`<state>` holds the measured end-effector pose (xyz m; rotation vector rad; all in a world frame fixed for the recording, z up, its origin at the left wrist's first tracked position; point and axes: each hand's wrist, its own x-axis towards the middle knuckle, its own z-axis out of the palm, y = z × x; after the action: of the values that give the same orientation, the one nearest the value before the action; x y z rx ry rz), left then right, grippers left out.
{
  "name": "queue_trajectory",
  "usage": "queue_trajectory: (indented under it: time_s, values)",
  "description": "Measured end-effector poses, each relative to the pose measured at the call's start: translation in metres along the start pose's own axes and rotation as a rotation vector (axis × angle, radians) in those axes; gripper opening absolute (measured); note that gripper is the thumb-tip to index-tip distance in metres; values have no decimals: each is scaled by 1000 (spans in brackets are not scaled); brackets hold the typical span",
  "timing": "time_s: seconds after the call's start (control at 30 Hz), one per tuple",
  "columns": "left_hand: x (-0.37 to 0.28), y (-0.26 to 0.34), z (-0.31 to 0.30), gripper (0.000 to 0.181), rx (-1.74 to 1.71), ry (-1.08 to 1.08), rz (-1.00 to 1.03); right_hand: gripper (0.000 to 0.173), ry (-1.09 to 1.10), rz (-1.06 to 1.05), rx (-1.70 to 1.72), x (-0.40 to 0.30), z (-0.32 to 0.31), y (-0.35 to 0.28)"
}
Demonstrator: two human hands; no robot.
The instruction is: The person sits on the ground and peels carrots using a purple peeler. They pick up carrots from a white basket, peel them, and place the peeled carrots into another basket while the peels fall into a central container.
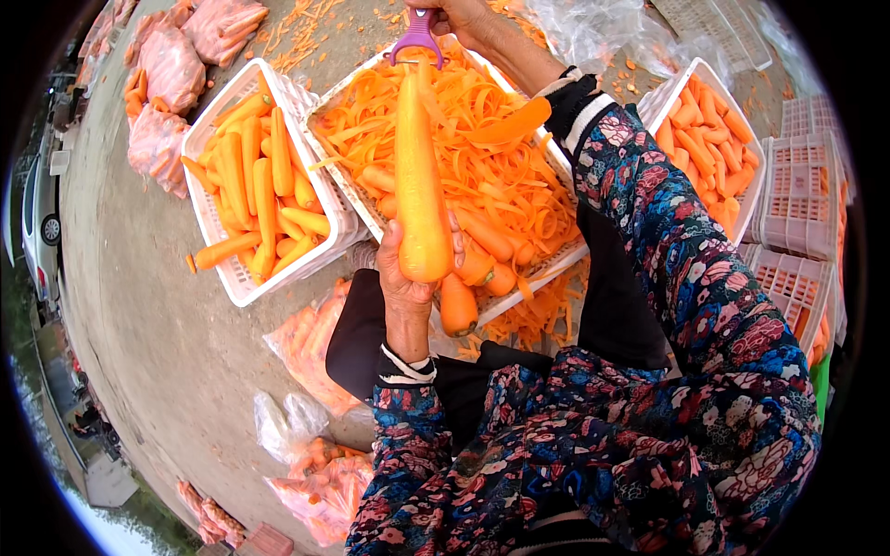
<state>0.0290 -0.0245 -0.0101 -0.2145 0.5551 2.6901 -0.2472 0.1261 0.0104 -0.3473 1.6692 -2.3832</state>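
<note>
My left hand (407,260) grips the thick end of a large carrot (421,187), which points away from me. At its far, narrow tip, a purple peeler (417,35) is held by its handle in my right hand (462,21); the blade lies across the carrot. Beneath, a white plastic crate (348,184) is heaped with orange carrot peelings (514,167). Several whole carrots (459,306) rest among the peelings at the crate's near side, one reaching over the edge. A broad strip of peel (511,124) lies near my right wrist.
On the left stands a white crate (261,73) of peeled carrots (250,181); another crate (747,201) of carrots is at the right, beside stacked crates (799,201). Bagged carrots (170,62) lie on the concrete floor (139,278), more bags (316,347) by my left leg. A car (42,215) is parked far left.
</note>
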Motion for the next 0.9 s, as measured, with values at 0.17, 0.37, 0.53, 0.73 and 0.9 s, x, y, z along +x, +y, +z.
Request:
queue_trajectory:
  time_s: [0.17, 0.37, 0.53, 0.73, 0.9]
  values:
    - [-8, 4, -4, 63, -130, 15, 29, 13, -37, 39, 48, -56, 3, -28]
    - [-4, -3, -1, 64, -199, 370, 95, 12, -174, 343, 308, -178, 72, -14]
    - [-7, -5, 9, 75, -118, -40, 59, 15, 69, 22, 205, -54, -2, 7]
    - [-1, -6, 19, 78, -248, -190, 41, 20, 67, 30, 382, -27, -24, -18]
    - [2, -9, 16, 76, -336, -255, 25, 42, -106, 148, 789, -78, 6, 0]
